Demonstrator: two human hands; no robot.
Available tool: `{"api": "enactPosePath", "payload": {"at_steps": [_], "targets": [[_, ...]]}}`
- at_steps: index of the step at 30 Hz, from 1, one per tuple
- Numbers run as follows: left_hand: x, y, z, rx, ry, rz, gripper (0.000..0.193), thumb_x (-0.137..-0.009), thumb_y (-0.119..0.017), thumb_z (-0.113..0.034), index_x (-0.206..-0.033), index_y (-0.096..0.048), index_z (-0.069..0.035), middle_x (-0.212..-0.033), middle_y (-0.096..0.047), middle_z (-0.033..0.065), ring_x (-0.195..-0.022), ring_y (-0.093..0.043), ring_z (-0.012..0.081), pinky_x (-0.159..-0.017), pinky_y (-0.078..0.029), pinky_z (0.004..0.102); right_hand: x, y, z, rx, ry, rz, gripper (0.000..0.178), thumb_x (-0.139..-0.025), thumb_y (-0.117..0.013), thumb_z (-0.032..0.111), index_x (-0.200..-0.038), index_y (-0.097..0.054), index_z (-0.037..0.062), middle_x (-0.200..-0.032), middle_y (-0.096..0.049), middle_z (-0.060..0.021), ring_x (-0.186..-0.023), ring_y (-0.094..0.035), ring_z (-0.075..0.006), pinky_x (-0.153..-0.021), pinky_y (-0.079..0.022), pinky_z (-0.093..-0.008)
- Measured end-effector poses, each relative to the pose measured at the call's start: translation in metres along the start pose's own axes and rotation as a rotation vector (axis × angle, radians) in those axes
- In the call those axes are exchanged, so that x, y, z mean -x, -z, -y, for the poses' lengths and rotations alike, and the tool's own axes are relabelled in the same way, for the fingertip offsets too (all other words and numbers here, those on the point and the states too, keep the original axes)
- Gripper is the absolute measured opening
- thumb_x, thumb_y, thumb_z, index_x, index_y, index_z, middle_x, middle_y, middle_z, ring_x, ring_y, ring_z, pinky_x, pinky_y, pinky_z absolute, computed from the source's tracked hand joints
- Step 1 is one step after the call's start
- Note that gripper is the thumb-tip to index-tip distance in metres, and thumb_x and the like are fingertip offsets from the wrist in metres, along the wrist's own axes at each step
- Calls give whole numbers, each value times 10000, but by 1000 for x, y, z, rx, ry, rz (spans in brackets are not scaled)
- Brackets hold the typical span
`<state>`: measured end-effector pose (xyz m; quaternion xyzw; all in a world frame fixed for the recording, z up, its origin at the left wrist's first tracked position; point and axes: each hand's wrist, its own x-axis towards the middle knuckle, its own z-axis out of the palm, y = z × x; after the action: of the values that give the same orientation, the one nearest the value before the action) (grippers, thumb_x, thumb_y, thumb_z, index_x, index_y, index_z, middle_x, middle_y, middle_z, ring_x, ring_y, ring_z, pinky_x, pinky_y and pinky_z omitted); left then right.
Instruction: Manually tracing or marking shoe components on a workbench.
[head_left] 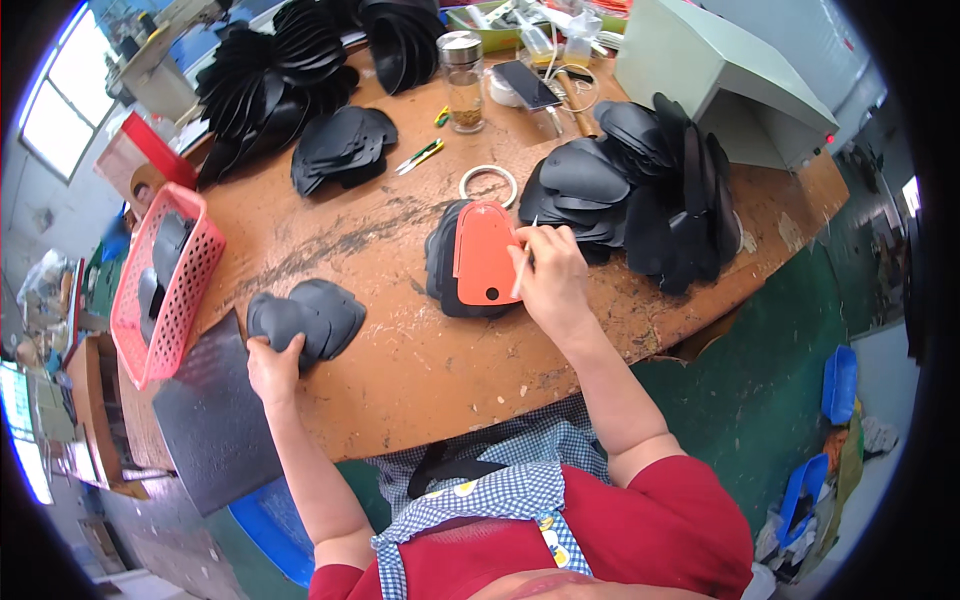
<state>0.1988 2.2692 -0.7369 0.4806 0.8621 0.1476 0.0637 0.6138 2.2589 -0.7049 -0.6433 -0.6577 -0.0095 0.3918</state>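
Observation:
My right hand [552, 280] is closed round a thin white pen [521, 272]. The pen stands at the right edge of an orange-red flat template [487, 245], which has a rounded top and a dark hole low down. Under the template lies a small stack of black curved pieces [440, 262], showing mostly along its left side. Farther left, my left hand [273, 368] pinches the near edge of a black piece [275, 318], thumb at the right. A second pile of black pieces [330, 318] overlaps it. The tips of my left fingers are partly hidden.
Piled black pieces [580, 185] stand right of the template, and more black stacks [345, 145] lie at the back. A tape roll [488, 186], yellow-handled snips [420, 156], glass jar [464, 90] and phone [526, 84] lie beyond. A pink basket [205, 262] stands at left.

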Motion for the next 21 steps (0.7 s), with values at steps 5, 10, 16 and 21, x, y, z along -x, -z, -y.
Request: {"api": "enactPosePath", "payload": {"at_steps": [5, 10, 16, 21], "targets": [[25, 1, -12, 149, -119, -225, 486, -852, -851, -224, -1207, -604, -1, -1064, -734, 203, -994, -726, 390, -891, -567, 457, 12, 20, 34, -411, -61, -23, 59, -947, -710, 21, -993, -711, -17, -873, -673, -126, -764, -655, -271, -676, -512, -365], [79, 29, -29, 1072, -129, 184, 298, -938, -791, -34, -1202, -655, -9, -940, -682, 29, -771, -655, 86, -659, -549, 230, 27, 33, 38, -874, -447, 122, 91, -1008, -702, 58, -1058, -730, -12, -823, -658, 9, -683, -561, -40, -598, -441, -226], [161, -4, -23, 763, -71, 394, 363, -841, -850, -40, -1146, -653, -22, -903, -697, 68, -809, -667, 137, -736, -554, 278, 57, 5, 54, -953, -497, 518, 114, -1015, -696, 47, -1105, -733, -11, -836, -659, 44, -706, -564, -10, -601, -423, -180], [157, -14, -5, 287, -491, -37, 470, -750, -893, -114, -1162, -678, -49, -1068, -699, 104, -1045, -642, 296, -928, -512, 424, 88, -41, 66, -791, -328, 618, 197, -967, -720, 15, -1155, -707, -39, -873, -663, -39, -729, -615, -96, -641, -495, -267]]}}
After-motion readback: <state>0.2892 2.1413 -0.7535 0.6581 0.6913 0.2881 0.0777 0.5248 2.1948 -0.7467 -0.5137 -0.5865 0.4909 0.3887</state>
